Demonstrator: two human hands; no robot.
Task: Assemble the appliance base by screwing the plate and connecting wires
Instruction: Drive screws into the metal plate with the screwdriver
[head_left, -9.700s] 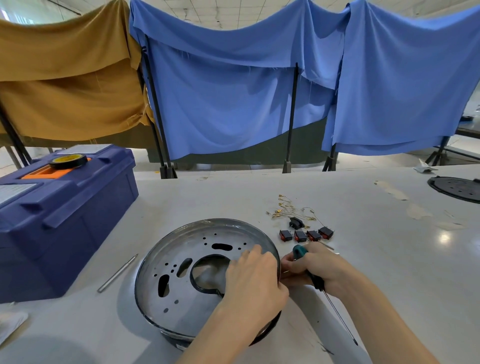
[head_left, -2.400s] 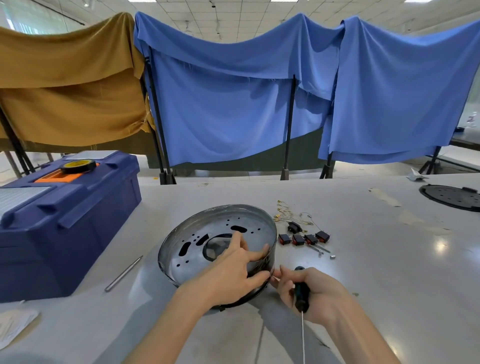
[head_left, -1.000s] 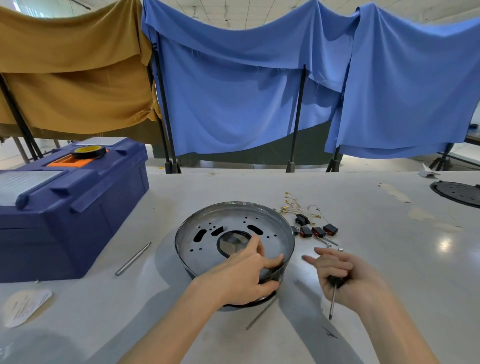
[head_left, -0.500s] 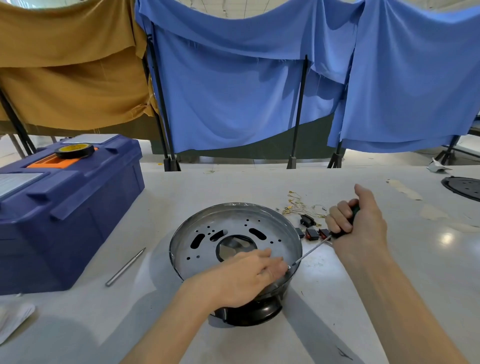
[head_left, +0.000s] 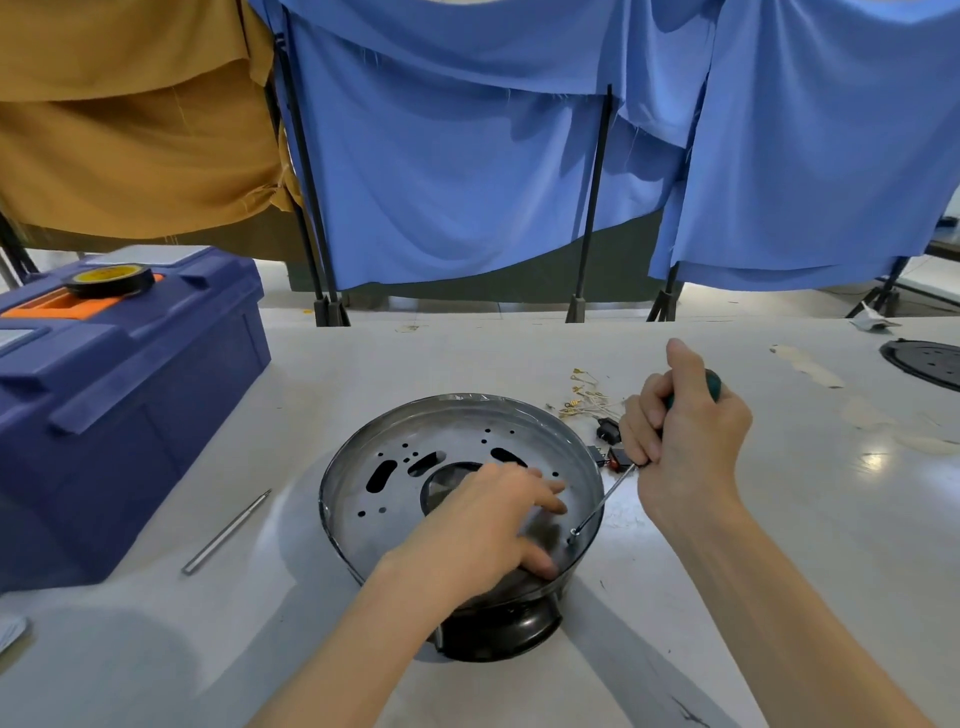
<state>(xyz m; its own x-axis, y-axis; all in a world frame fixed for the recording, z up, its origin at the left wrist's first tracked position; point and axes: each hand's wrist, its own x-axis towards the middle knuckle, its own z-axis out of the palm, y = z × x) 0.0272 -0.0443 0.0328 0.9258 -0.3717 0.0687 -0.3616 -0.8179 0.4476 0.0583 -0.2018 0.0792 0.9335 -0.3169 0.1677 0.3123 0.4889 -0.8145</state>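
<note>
A: Watching the feed: my right hand (head_left: 685, 441) grips the screwdriver (head_left: 605, 500) by its green handle; its tip, against my left hand (head_left: 483, 530) half a second ago, now touches the plate (head_left: 384, 501) just inside the right rim.
B: And the left?
A: Flat on the plate, fingers spread, no longer pinching; the plate sits on the black base (head_left: 498, 631) on the table (head_left: 467, 353).

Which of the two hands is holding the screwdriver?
The right hand, curled round the green-handled screwdriver; the left hand only rests flat on the metal plate.
</note>
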